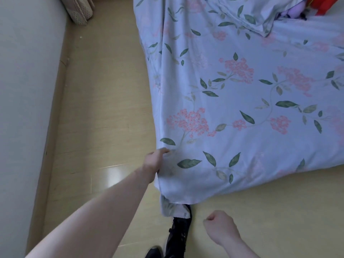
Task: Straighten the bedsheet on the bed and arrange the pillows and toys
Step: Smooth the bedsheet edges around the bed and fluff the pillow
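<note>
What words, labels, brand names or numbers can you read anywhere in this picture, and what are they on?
None can be read.
The bedsheet carries only a print of pink flowers and green leaves, no lettering.
The red item at the top of the bed shows no legible text.
The black shoe has pale marks too small and blurred to read.

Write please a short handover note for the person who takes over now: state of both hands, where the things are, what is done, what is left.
Left hand: grips the bedsheet at the near corner of the bed.
Right hand: curled in a fist over the floor, holding nothing.
Pillow: at the far end. Toys: a purple and red heap beside it.
Done: sheet mostly flat.
Left: the corner, the creases near the pillow, arranging pillows and toys.
</note>
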The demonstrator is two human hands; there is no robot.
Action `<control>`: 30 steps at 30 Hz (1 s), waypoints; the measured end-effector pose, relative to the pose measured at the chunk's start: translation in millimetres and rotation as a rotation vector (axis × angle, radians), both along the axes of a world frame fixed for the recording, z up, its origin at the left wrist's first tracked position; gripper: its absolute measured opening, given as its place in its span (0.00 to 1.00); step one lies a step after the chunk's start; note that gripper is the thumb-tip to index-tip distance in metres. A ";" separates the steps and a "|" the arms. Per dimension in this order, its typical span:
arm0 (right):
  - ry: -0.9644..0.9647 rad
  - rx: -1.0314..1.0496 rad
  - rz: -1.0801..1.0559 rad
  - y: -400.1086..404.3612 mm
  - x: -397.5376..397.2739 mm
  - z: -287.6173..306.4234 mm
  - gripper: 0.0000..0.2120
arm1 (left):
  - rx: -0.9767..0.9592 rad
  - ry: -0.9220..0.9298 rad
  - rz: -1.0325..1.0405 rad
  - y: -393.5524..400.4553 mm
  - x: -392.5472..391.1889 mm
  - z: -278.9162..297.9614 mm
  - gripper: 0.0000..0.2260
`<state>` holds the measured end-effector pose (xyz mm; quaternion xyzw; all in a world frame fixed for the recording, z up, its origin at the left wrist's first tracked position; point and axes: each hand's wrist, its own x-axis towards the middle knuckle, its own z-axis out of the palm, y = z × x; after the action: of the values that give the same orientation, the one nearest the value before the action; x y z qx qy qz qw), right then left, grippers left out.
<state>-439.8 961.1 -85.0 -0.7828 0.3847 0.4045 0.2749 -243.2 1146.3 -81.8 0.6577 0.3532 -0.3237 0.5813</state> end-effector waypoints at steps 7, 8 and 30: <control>-0.374 0.086 -0.014 -15.2 102.3 27.2 0.04 | -0.013 -0.113 0.193 0.6 73.5 0.7 0.12; -0.388 0.086 -0.002 -14.6 113.6 27.4 0.04 | 0.018 -0.161 0.230 2.3 75.0 0.8 0.09; -0.476 0.139 0.277 -12.3 317.6 48.0 0.13 | 0.062 0.091 -0.100 13.7 212.2 32.8 0.18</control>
<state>-122.2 948.8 -37.0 -0.8801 0.1699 0.2686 0.3527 -30.9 1159.9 -49.0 0.6766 0.3558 -0.3709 0.5273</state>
